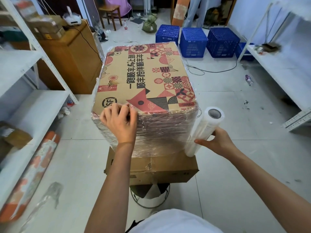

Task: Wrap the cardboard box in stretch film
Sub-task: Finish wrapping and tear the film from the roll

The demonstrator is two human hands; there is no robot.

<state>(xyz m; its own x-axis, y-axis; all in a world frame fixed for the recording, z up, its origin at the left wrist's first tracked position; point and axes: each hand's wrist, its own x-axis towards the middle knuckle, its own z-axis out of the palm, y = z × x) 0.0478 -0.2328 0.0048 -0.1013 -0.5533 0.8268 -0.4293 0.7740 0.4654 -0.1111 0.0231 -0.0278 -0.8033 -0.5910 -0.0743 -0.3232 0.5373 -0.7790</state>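
Observation:
A large cardboard box (144, 78) printed with red and black patterns stands in the middle, its sides covered in shiny stretch film (161, 130). My left hand (118, 122) rests on the near top edge of the box with curled fingers pinching the film there. My right hand (217, 140) grips a white roll of stretch film (204, 132) held upright beside the box's near right corner. A sheet of film runs from the roll to the box.
The wrapped box sits on a plain cardboard box (151, 169) atop a stool (149, 195). White shelves stand at left (25, 78) and right (279, 64). Blue crates (193, 42) line the far floor, where a person (195, 12) stands. A cable lies on the tiles.

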